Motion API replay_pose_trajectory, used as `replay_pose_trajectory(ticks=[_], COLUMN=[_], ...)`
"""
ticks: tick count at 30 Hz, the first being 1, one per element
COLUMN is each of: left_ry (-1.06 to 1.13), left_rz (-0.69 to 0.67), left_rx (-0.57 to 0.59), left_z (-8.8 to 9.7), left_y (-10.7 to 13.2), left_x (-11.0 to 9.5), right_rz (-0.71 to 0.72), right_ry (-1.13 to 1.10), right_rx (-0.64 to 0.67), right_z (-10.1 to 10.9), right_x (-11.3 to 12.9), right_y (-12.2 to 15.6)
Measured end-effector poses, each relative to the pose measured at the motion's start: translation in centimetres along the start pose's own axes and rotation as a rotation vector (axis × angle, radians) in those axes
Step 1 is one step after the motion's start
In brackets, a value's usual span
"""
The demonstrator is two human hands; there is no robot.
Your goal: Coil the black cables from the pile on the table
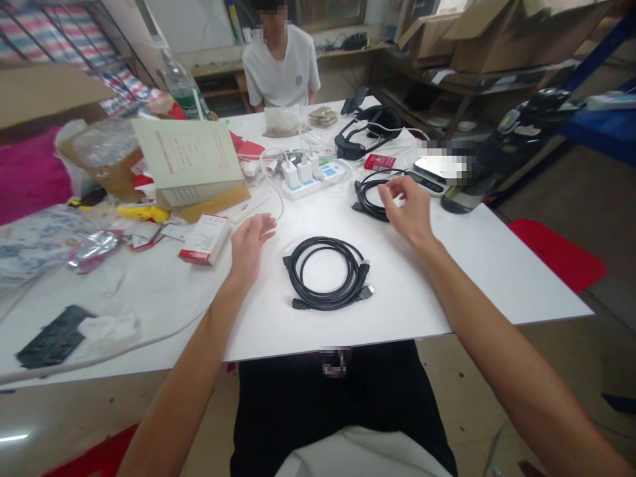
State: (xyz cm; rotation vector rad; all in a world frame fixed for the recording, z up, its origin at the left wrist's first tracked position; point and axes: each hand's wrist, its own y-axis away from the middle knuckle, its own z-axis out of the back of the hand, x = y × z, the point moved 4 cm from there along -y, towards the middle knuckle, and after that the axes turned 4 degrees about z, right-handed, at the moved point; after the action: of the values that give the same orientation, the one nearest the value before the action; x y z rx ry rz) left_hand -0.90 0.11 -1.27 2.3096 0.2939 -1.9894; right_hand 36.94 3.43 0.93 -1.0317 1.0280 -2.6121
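A coiled black cable (pixel 322 273) with plug ends at its lower right and lower left lies on the white table (pixel 422 291), directly in front of me. My left hand (pixel 251 248) is open and empty, just left of that coil and not touching it. My right hand (pixel 405 209) is raised with its fingers loosely curved, right by a smaller black cable coil (pixel 370 199). Its fingertips partly cover that coil's right side, and I cannot see a grip on it.
A white power strip (pixel 303 189) with white chargers and tangled white cords stands beyond my hands. To the left are a red-and-white box (pixel 205 240) and a pale book (pixel 186 162). A black head-mounted device (pixel 365 132) lies farther back. A seated person (pixel 281 69) faces me across the table.
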Motion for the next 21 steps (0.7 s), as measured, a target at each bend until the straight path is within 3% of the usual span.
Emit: replay_pose_trajectory(ticks=[4,8,12,16,21], left_ry=[-0.102,-0.268,-0.408,-0.372,-0.344], left_rz=[0.045,0.055,0.024,0.066,0.081], left_rx=[0.168,0.361,0.495,0.6,0.692], left_z=[-1.1,-2.4,-2.9,-2.8,-3.0], left_y=[0.7,1.9,2.7,3.1,3.3], left_x=[0.3,0.3,-0.2,-0.1,0.3], right_rz=[0.075,0.058,-0.031,-0.141,-0.129], right_ry=[0.31,0.376,0.331,0.268,0.051], right_rx=[0.285,0.504,0.457,0.358,0.128], right_z=[-0.8,-1.2,-1.0,-0.6,1.0], right_x=[-1.5,-1.8,-1.2,-1.3,-1.3], right_y=[0.3,0.8,0.6,0.3,-0.7])
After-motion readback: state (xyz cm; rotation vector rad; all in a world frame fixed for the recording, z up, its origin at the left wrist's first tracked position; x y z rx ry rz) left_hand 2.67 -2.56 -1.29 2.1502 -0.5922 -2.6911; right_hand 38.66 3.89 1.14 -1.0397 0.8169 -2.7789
